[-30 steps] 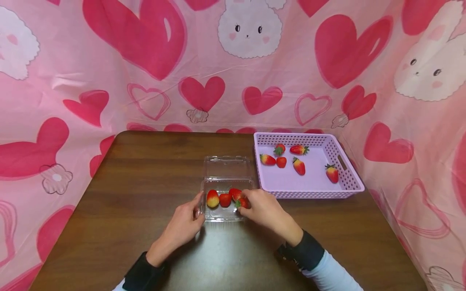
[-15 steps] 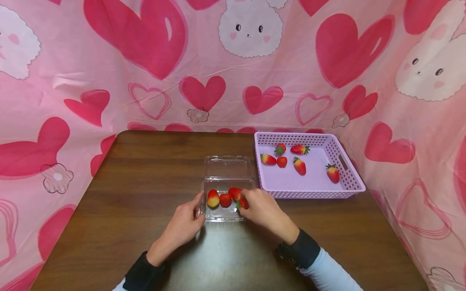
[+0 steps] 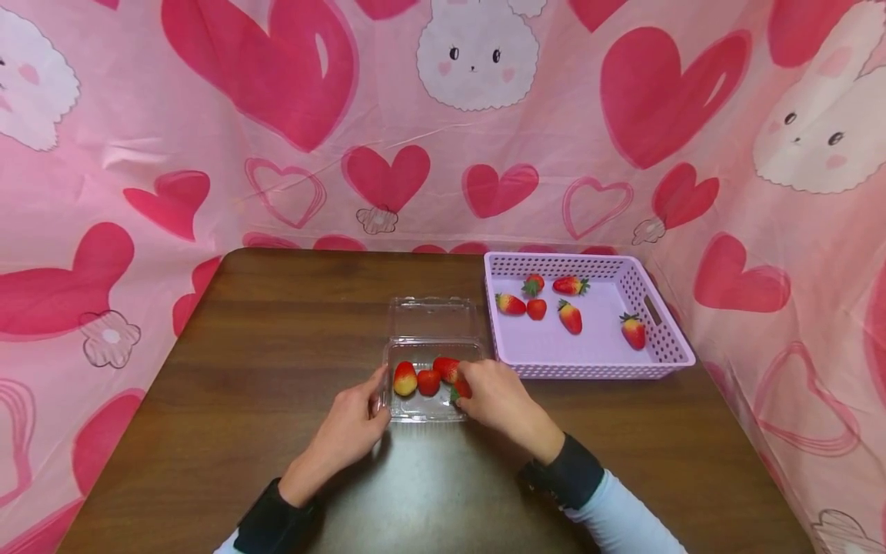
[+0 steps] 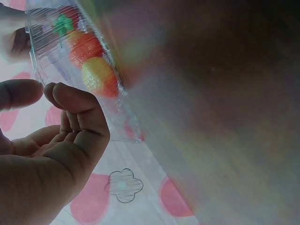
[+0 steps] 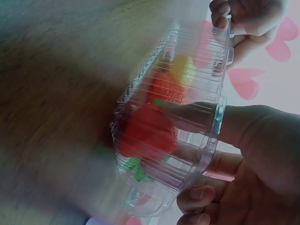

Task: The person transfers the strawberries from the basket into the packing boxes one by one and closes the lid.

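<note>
Basically, the clear box (image 3: 422, 416) is gripped at its edge by the left hand (image 3: 349, 422), while one leafy strawberry (image 3: 462, 389), half hidden, is pinched by the right hand (image 3: 503, 398).

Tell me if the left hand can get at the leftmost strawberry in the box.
Probably yes: the left hand is at the left side of the box, the strawberry lies just inside, and the open lid leaves the top free.

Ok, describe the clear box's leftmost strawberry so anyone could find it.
On the brown table sits an open clear box. Its leftmost strawberry lies nearest the left hand. A yellow lower end sets it apart from its redder neighbours.
</note>
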Demonstrator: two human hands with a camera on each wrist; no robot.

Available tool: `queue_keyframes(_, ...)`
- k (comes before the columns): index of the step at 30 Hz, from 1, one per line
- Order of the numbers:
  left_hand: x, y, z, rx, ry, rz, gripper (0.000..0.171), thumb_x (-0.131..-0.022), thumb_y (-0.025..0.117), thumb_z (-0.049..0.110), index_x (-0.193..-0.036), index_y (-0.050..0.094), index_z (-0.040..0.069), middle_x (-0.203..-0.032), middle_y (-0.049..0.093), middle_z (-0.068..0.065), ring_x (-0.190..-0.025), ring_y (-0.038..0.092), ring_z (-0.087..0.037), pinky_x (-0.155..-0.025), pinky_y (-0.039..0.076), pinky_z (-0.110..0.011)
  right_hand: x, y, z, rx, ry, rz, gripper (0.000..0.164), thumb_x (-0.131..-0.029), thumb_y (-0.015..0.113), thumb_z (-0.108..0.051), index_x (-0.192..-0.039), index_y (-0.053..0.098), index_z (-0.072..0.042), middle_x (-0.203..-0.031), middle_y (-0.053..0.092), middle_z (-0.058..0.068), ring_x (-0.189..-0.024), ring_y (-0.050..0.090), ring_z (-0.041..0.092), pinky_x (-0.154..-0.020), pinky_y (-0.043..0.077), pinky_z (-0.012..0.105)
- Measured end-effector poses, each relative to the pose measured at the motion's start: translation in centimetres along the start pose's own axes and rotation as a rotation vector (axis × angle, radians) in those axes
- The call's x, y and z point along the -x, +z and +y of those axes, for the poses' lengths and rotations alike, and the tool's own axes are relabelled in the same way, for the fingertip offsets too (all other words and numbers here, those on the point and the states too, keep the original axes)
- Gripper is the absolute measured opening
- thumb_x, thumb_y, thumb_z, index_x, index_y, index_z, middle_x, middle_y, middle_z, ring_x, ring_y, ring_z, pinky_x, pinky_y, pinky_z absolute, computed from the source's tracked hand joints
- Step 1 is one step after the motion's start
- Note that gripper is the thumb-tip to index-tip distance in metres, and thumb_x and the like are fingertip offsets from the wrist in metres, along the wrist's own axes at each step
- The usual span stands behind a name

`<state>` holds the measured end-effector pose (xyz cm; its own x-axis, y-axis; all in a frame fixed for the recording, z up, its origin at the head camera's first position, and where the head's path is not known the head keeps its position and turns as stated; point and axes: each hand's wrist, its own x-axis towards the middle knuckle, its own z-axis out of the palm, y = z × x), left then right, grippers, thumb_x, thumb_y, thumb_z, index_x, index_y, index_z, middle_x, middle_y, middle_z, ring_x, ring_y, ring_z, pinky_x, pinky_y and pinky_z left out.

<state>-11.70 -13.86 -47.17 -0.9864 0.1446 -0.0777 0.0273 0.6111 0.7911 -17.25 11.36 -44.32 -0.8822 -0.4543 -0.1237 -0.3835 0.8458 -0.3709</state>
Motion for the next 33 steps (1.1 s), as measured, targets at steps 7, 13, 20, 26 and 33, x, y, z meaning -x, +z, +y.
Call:
queue_keyframes(7, -0.09, -0.03, -0.10, 0.000, 0.006, 0.003, 0.070, -0.092, 0.069, 0.002, -0.158, 0.045, 0.000, -0.074, 0.049, -0.005, -0.063, 0.048, -0.019, -0.051, 0.041, -0.027, -0.10, 0.08, -0.04, 0.036, -0.001, -0.001, 0.035, -0.082, 0.092, -0.027, -0.106, 0.076, -0.008, -0.081, 0.070, 0.001, -0.069, 0.058, 0.017, -0.067, 0.052, 0.032)
queue_keyframes(13, -0.06, -0.10, -0.09, -0.002, 0.006, 0.000, 0.070, -0.092, 0.069, 0.002, -0.158, 0.045, -0.001, -0.074, 0.049, -0.005, -0.063, 0.048, -0.018, -0.051, 0.041, -0.027, -0.09, 0.13, 0.00, 0.030, 0.000, -0.001, 0.035, -0.081, 0.092, -0.026, -0.107, 0.076, -0.009, -0.085, 0.072, 0.002, -0.072, 0.061, 0.018, -0.069, 0.053, 0.033)
queue_keyframes(20, -0.17, -0.15, -0.09, -0.010, 0.017, 0.007, 0.070, -0.092, 0.068, 0.002, -0.158, 0.045, -0.001, -0.072, 0.049, -0.004, -0.062, 0.048, -0.018, -0.051, 0.040, -0.027, -0.01, 0.15, 0.06, 0.026, 0.006, -0.001, 0.038, -0.082, 0.092, -0.026, -0.112, 0.076, -0.009, -0.091, 0.073, 0.004, -0.077, 0.063, 0.019, -0.071, 0.054, 0.035)
queue_keyframes(26, -0.18, -0.19, -0.09, -0.007, 0.020, 0.009, 0.070, -0.092, 0.068, 0.002, -0.158, 0.045, 0.000, -0.073, 0.049, -0.004, -0.063, 0.048, -0.018, -0.051, 0.040, -0.027, 0.09, 0.01, 0.06, 0.021, 0.001, 0.003, 0.037, -0.082, 0.091, -0.025, -0.113, 0.076, -0.009, -0.095, 0.073, 0.004, -0.080, 0.064, 0.019, -0.074, 0.055, 0.035)
queue_keyframes(33, -0.16, -0.15, -0.18, -0.010, 0.029, 0.012, 0.070, -0.092, 0.068, 0.002, -0.158, 0.045, -0.001, -0.073, 0.049, -0.004, -0.063, 0.048, -0.018, -0.051, 0.040, -0.027, 0.27, -0.42, -0.18, -0.020, -0.007, -0.003, 0.033, -0.086, 0.088, -0.024, -0.113, 0.076, -0.010, -0.097, 0.073, 0.004, -0.079, 0.062, 0.018, -0.071, 0.054, 0.034)
